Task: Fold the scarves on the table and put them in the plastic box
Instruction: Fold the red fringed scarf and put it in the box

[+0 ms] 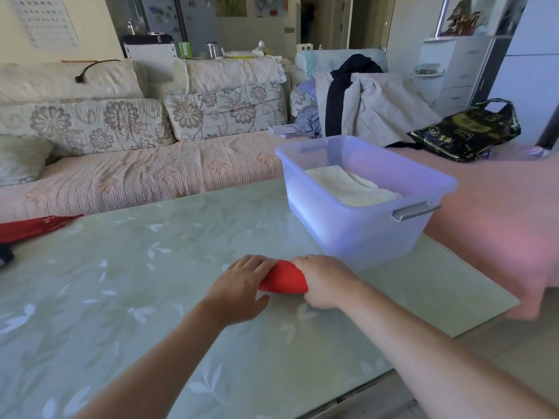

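A small folded red scarf (284, 279) lies on the green glass table (145, 267), just in front of the plastic box. My left hand (242, 290) grips its left end and my right hand (325, 281) grips its right end, so only the middle of the bundle shows. The translucent plastic box (360, 225) stands at the table's far right, and a folded cream scarf (348, 184) lies inside it. At the table's far left edge lies another red cloth (33, 226), with a dark cloth (6, 257) beside it.
A flowered sofa (136, 164) runs along the far side of the table. To the right lies a pink surface (499, 207) with a black bag (465, 131) and a heap of clothes (363, 107). The table's right edge is close to the box.
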{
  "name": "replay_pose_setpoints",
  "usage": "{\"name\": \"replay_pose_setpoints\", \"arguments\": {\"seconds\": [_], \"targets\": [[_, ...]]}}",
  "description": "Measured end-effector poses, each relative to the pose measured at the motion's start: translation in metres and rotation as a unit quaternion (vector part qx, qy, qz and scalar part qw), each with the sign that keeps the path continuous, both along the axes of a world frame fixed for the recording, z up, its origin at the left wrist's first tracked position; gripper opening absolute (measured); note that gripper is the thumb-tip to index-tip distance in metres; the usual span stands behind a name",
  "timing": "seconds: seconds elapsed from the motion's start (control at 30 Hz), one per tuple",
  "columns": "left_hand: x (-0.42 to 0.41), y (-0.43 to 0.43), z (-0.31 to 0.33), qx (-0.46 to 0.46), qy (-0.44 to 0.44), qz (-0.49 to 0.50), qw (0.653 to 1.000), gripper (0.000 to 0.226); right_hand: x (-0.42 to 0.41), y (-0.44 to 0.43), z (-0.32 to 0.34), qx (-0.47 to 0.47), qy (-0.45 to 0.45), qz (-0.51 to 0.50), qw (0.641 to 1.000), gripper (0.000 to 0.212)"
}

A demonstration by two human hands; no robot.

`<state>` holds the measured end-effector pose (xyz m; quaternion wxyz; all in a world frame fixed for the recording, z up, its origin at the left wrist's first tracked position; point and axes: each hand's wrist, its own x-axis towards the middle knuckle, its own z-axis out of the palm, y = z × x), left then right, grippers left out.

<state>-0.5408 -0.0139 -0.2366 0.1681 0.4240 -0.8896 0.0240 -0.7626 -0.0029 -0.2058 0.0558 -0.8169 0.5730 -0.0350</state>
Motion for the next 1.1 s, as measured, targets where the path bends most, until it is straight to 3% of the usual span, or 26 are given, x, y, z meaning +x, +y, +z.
{"name": "replay_pose_setpoints", "arguments": {"seconds": [0.13, 0.27, 0.33, 0.4, 0.47, 0.53, 0.63, 0.73, 0.8, 0.87, 0.97, 1.1], "targets": [[-0.005, -0.002, 0.018, 0.053, 0.078, 0.004, 0.996, 0.052, -0.008, 0.003, 0.017, 0.086, -0.166, -0.018, 0.982, 0.030], [0.001, -0.005, 0.046, 0.314, 0.132, 0.082, 0.936, 0.055, -0.016, 0.009, 0.020, 0.209, -0.260, -0.032, 0.942, 0.045], [0.004, -0.006, 0.045, 0.372, 0.118, 0.105, 0.915, 0.047, -0.018, 0.009, 0.013, 0.177, -0.255, -0.033, 0.950, 0.049], [0.006, -0.005, 0.034, 0.323, 0.115, 0.119, 0.932, 0.039, -0.019, 0.007, 0.003, 0.055, -0.220, -0.012, 0.974, 0.050], [0.007, -0.006, 0.024, 0.189, 0.125, 0.090, 0.970, 0.037, -0.017, 0.003, -0.003, -0.053, -0.185, 0.038, 0.981, 0.047], [0.004, -0.005, 0.020, 0.072, 0.129, 0.019, 0.989, 0.031, -0.011, 0.001, -0.005, -0.099, -0.141, 0.092, 0.981, 0.040], [-0.004, 0.005, 0.017, -0.019, 0.084, -0.045, 0.995, 0.033, 0.003, 0.008, -0.006, -0.105, -0.037, 0.111, 0.988, 0.038], [-0.001, 0.013, 0.009, -0.019, 0.061, -0.040, 0.997, 0.040, 0.005, 0.019, -0.011, -0.083, 0.023, 0.092, 0.992, 0.077], [0.007, 0.015, 0.002, 0.010, 0.018, -0.026, 0.999, 0.063, 0.003, 0.021, -0.017, -0.086, 0.040, 0.100, 0.990, 0.085], [0.010, 0.016, -0.002, 0.016, -0.014, -0.024, 0.999, 0.081, 0.002, 0.019, -0.020, -0.090, 0.037, 0.100, 0.990, 0.082], [0.008, 0.012, -0.001, -0.002, -0.001, -0.037, 0.999, 0.072, 0.005, 0.018, -0.014, -0.087, 0.038, 0.084, 0.992, 0.074], [0.006, 0.016, 0.028, 0.044, 0.056, -0.029, 0.997, 0.059, 0.004, 0.024, 0.017, -0.058, -0.006, 0.077, 0.995, 0.045]]}}
